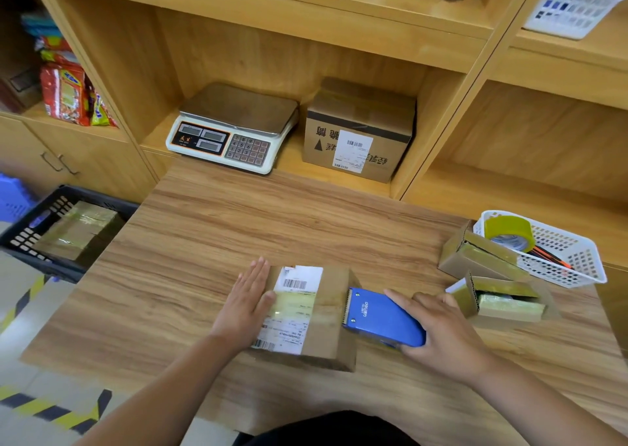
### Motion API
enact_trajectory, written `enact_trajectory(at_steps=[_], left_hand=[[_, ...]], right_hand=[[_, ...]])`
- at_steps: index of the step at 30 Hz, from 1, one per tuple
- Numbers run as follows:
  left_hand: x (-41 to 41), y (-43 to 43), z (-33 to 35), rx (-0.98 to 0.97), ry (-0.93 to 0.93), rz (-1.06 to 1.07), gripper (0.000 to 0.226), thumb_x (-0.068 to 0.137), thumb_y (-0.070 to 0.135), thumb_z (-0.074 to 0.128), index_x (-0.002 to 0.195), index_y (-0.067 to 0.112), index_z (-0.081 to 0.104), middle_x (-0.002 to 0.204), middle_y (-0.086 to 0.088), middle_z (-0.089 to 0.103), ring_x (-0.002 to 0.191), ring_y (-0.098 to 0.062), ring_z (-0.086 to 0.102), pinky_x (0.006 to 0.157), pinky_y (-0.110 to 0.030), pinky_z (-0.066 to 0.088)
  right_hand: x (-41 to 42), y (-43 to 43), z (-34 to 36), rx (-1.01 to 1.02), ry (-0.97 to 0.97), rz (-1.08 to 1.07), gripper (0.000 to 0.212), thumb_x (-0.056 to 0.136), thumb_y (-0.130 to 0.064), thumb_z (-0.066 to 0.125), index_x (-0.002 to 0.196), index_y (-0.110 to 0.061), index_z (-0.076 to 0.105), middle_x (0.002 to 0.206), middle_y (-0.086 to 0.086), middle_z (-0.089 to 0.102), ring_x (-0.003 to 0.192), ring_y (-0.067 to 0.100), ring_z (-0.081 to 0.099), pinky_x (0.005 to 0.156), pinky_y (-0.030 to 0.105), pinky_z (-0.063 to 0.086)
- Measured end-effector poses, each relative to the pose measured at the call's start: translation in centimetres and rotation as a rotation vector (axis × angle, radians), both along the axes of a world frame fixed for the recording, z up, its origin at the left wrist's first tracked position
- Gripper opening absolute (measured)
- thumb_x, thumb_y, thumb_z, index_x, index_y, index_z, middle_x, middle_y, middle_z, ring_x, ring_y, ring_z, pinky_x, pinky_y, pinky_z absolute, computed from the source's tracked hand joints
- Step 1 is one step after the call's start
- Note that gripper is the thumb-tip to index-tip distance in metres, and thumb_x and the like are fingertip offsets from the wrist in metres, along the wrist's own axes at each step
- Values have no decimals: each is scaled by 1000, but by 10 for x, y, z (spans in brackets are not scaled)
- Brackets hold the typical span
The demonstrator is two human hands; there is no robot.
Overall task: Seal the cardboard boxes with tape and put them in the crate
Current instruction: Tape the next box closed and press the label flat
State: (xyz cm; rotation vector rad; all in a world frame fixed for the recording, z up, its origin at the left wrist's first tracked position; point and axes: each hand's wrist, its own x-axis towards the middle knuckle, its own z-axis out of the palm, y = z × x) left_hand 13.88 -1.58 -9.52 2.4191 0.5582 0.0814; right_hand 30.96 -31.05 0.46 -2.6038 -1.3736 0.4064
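Cardboard box point(306, 313) at the desk's point(272, 221) front, tape dispenser point(384, 316) at its right end.
My left hand point(246, 304) presses it, fingers point(255, 275) flat and straight; my right hand point(441, 330) wraps the tape dispenser. The box looks light, stiff, tape-slick: I'd lift it by opposite sides.

We see bright, even indoor light from above. Soft shadows sit in the shelf point(272, 54) recesses and beside the cardboard box point(329, 337) on the worktop point(272, 228). The tape point(295, 304) on it glints. Shelf lines bow at the edges; the corners blur.
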Motion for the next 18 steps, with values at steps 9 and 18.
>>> enact_trajectory(at_steps=[9, 18], left_hand=[[-10, -7, -15, -524, -164, 165, 60, 91, 39, 25, 146, 21, 9, 154, 13, 7, 143, 1, 3, 110, -7, 1], [1, -20, 38, -640, -244, 41, 71, 86, 67, 35, 145, 41, 5, 155, 25, 9, 144, 0, 6, 118, -22, 9]], right_hand=[[-17, 45, 59, 48, -102, 56, 85, 75, -46, 70, 138, -50, 14, 91, -12, 50, 92, 8, 45, 91, 21, 23], [-26, 69, 92, -103, -211, 105, 73, 78, -63, 41, 140, -60, 3, 93, -18, 45, 91, 6, 40, 88, 23, 22]])
